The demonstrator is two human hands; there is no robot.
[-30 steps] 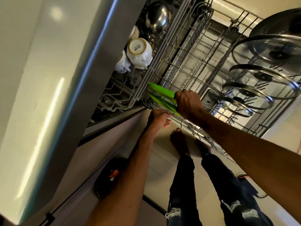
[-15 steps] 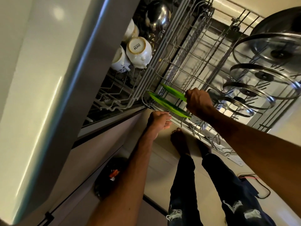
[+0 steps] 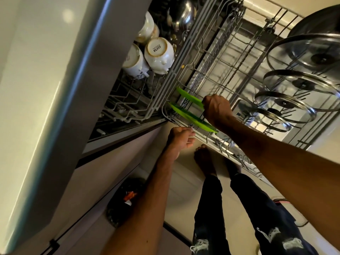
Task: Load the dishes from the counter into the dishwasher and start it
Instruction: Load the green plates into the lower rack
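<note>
Grip: right hand (image 3: 216,109) clamps flat green plastic plate (image 3: 189,97) by its edge, for slotting between tines.
Brace: left hand (image 3: 181,138), 6 o'clock of plate, curls on grey wire rack (image 3: 239,160) rim, likely steadying.

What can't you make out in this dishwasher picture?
Head view:
- Upper green plate: near end hidden by the right hand.
- Left hand: whether its fingers grip the rack rim, too small.
- Biggest glass lid: cut off by the right edge.
- Dark bag: contents dim.

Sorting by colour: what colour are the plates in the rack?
The plates are bright green; head view.
</note>
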